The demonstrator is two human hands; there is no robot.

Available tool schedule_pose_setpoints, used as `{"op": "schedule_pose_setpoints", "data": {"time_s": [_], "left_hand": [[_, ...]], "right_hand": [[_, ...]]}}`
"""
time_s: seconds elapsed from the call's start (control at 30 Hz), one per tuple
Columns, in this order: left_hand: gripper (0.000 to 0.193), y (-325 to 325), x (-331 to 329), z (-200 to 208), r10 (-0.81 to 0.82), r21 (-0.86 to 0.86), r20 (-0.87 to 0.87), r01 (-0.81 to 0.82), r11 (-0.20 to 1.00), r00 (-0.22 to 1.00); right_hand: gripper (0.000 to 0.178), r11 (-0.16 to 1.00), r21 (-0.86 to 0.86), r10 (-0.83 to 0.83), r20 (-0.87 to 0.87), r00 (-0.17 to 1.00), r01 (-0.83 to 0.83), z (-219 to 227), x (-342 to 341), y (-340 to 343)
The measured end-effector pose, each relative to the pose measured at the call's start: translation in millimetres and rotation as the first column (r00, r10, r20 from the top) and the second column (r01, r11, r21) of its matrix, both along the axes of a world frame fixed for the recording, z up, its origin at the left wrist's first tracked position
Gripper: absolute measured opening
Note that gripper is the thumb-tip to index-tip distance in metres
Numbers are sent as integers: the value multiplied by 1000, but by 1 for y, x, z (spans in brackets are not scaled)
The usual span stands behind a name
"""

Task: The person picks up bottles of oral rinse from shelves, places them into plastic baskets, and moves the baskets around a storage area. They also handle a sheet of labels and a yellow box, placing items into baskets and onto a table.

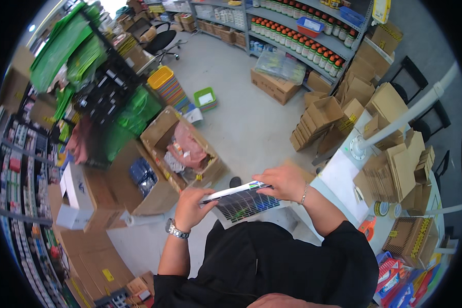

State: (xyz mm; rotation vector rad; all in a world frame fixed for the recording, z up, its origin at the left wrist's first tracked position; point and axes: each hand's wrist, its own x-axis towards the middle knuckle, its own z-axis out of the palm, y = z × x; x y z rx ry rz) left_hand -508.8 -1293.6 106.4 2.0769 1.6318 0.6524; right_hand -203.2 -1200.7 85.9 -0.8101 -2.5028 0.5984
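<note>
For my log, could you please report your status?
Left hand and right hand gripping dark-gridded sheet. Sheet before black shirt. Open cardboard box with pink plastic beyond, apart.

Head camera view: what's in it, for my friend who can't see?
A person's left hand and right hand hold a flat panel with a dark grid pattern by its upper edge. Open cardboard boxes stand to the left, flattened cardboard is stacked at right, and orange-capped bottles line shelves ahead.

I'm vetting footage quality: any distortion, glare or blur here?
Head view: fisheye distortion bows the left shelving; a bright patch near the top left looks washed out; the right hand seems slightly blurred, while the held gridded sheet shows fairly distinct lines.
</note>
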Motion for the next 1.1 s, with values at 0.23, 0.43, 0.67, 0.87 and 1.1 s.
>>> {"op": "schedule_pose_setpoints", "data": {"time_s": [0.23, 0.43, 0.67, 0.87, 1.1], "left_hand": [[26, 225, 47, -37, -326, 177, 60, 311, 934, 944], [14, 387, 83, -50, -582, 148, 58, 570, 808, 811], [12, 560, 172, -81, -732, 190, 97, 710, 678, 674], [21, 689, 253, -66, -742, 136, 113, 729, 670, 661], [37, 876, 313, -73, -546, 25, 252, 559, 829, 799]], "right_hand": [[23, 962, -127, -217, 179, 960, 242, -24, -30, 149], [19, 860, -210, -419, 226, 879, 464, -33, -3, 246], [20, 767, -237, -588, 114, 801, 597, -62, 73, 374], [18, 769, -284, -531, 216, 819, 573, -51, 156, 507], [17, 747, -251, -590, 178, 788, 616, -54, 225, 625]]}}
